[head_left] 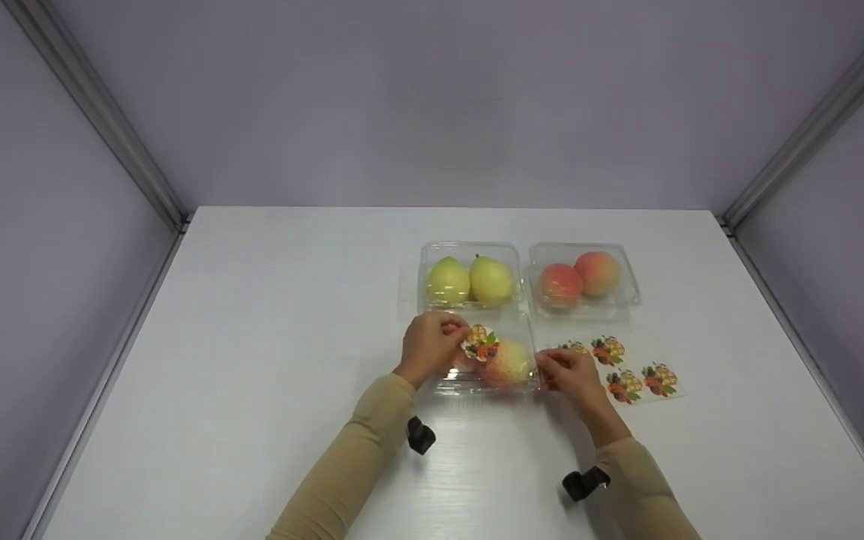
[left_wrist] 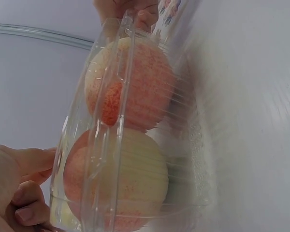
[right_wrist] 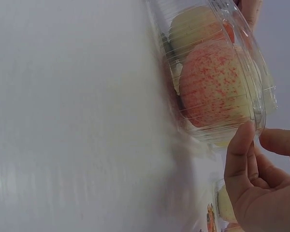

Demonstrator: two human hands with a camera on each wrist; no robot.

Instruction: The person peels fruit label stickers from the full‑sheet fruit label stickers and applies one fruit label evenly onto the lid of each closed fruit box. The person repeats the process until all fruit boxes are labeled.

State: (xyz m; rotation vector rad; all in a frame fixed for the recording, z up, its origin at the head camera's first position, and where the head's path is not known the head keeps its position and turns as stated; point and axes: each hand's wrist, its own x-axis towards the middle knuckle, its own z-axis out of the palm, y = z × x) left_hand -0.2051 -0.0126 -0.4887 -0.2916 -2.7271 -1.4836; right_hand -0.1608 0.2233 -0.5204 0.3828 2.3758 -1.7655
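Note:
A clear plastic clamshell box with two peaches inside sits in front of me, its lid down. A round fruit-print sticker lies over the lid, above the peaches. My left hand reaches over the box's left side and pinches the sticker's left edge between thumb and finger. In the left wrist view, the other fingers of that hand are curled beside the lid. My right hand grips the box's right rim, thumb and fingers closing on the lid's edge in the right wrist view.
Behind stands a clear box with two green pears. Right of it is another box holding two peaches. A sheet of fruit stickers lies right of my right hand. Walls enclose the white table.

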